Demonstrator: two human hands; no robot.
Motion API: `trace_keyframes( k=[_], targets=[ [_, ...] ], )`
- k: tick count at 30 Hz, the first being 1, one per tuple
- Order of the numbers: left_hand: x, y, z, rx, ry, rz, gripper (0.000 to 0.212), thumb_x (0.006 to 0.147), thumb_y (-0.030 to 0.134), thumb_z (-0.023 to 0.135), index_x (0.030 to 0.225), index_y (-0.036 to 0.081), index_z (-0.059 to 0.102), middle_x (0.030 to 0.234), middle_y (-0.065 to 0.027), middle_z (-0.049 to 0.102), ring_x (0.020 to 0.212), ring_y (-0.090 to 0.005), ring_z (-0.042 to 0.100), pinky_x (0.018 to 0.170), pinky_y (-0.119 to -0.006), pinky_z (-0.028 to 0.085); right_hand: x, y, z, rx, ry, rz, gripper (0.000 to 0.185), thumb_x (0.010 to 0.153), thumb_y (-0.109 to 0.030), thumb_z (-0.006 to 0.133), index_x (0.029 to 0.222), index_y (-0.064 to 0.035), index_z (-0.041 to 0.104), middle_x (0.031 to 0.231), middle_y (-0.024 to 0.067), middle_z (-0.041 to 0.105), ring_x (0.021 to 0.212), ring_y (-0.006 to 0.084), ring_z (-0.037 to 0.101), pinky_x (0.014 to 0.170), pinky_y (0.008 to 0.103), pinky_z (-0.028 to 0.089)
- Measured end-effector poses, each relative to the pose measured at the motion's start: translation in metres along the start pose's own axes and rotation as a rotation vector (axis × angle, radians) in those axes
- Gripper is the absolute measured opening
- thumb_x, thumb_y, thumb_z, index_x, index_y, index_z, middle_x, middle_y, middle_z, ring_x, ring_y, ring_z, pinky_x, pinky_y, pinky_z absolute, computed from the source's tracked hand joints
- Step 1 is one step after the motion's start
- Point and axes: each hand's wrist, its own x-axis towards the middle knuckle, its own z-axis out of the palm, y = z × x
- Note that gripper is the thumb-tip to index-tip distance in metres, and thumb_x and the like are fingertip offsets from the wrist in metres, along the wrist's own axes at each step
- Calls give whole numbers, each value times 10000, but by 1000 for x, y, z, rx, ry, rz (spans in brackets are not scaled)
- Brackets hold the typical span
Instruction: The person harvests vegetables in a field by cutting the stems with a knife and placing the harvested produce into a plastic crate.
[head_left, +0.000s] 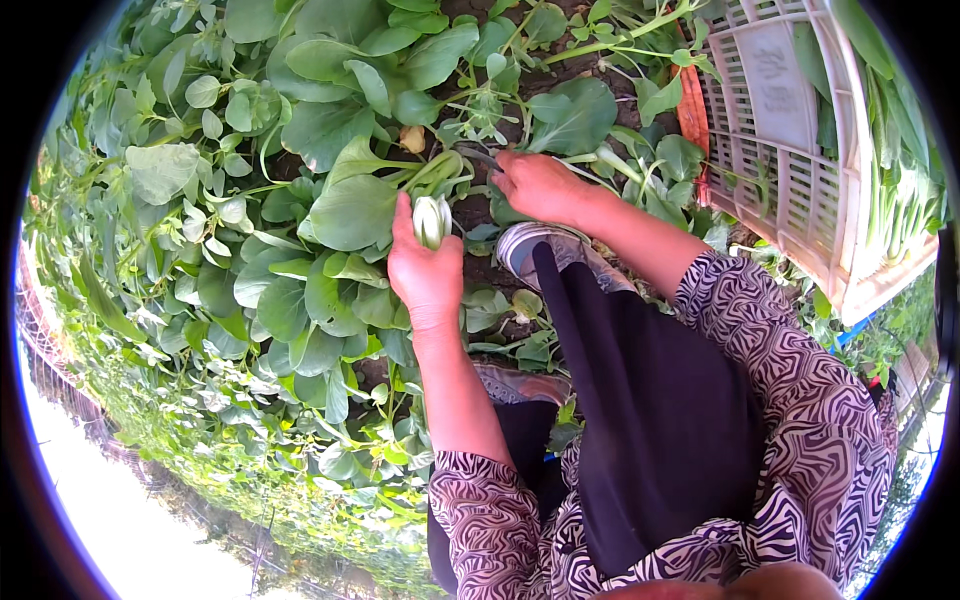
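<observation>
My left hand (424, 271) is closed around a head of leafy greens, probably pak choi, with its pale cut stem base (431, 222) turned up between thumb and forefinger. The leaves of that head fall to the left and merge with the foliage, so their extent is unclear. Gripped in my right hand (538, 186) is a bladed hand tool, a knife or a sickle, whose handle the fist mostly hides. Its dark blade (475, 154) points left, close to the base of another green plant (436, 171) rooted just beyond my left hand.
Dense leafy greens (300, 292) spread to the left and ahead. A slatted plastic crate (787, 187) holding harvested greens (892, 202) stands at the right, beside an orange strip (691, 124). My shoe (551, 251) rests on the soil near my right hand. Netting (64, 367) borders the far left.
</observation>
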Motion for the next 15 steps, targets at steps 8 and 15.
trace_keyframes(
  k=[8, 15],
  targets=[
    [5, -21, 0, -255, -58, -177, 664, 623, 19, 607, 1268, -65, 472, 1092, -187, 624, 930, -207, 613, 872, -299, 465, 10, -11, -20, 287, -366, 332, 264, 919, -268, 440, 956, -13, 499, 643, 112, 533, 475, 233, 541, 384, 400, 433],
    [2, -37, 8, -377, -5, -176, 673, 606, -17, 610, 1264, -68, 476, 1067, -144, 625, 887, -181, 603, 835, -296, 486, 35, -13, 4, -7, -397, 255, 268, 843, -161, 453, 990, 48, 533, 767, 185, 618, 585, 303, 622, 521, 431, 506]
  ],
)
